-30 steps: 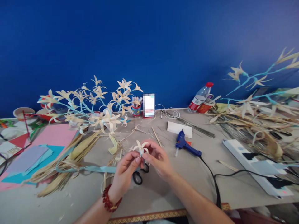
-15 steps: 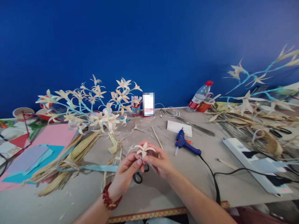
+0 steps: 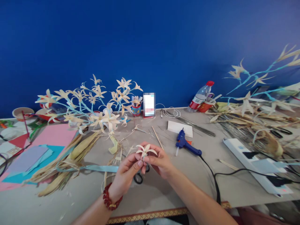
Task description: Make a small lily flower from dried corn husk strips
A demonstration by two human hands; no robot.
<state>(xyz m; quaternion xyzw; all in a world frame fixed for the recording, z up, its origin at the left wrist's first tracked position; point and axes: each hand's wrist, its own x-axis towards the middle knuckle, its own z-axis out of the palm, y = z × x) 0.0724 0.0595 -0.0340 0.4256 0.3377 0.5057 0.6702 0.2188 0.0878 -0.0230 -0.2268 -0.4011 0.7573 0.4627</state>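
A small cream-coloured artificial flower [image 3: 146, 150] with narrow, curling petals is held between my two hands above the table. My left hand [image 3: 130, 167] pinches at its base with thumb and fingers. From the other side, my right hand [image 3: 160, 162] grips the same base, its thumb just under the petals. The flower's stem is mostly hidden by my fingers. Below my hands lie scissors with black handles [image 3: 138, 178], partly covered. A light-blue ribbon [image 3: 100, 168] runs across the table to my left wrist, passing behind it.
A blue glue gun [image 3: 187, 143] lies to the right, its cord running to a white power strip [image 3: 253, 168]. Branches of cream flowers [image 3: 93, 106] spread at back left above dried husks [image 3: 82, 150] and coloured paper [image 3: 55, 136]. A bottle [image 3: 200, 97] leans near the blue wall.
The flower has turned and tilted slightly between my fingers, so its petals spread a little differently. My hands have stayed nearly in place.
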